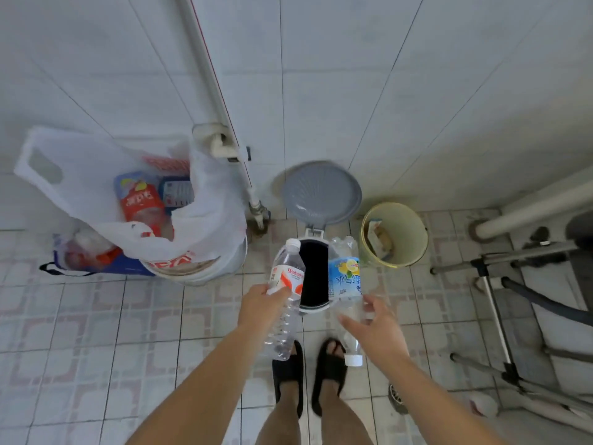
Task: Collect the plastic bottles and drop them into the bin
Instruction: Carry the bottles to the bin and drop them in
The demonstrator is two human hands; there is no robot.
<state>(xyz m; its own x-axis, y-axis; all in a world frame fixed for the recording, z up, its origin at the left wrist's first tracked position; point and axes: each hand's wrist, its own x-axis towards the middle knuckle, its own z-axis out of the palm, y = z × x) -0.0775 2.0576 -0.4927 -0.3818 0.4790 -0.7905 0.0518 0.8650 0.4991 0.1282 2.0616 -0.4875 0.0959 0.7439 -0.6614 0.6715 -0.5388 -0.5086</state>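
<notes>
My left hand (263, 305) grips a clear plastic bottle with a red and white label (286, 284), its white cap pointing away from me. My right hand (377, 322) has its fingers spread around a clear bottle with a blue and yellow label (345, 277), its white cap pointing back toward my feet. Both bottles hang over the pedal bin (313, 274), whose dark mouth shows between them. The bin's grey lid (321, 191) stands raised against the wall.
A white plastic bag (106, 187) full of bottles sits on a bucket at the left, with a blue bag beside it. A small yellow bin (396, 232) stands right of the pedal bin. Metal stand legs (491, 293) and pipes crowd the right side. My sandalled feet are below.
</notes>
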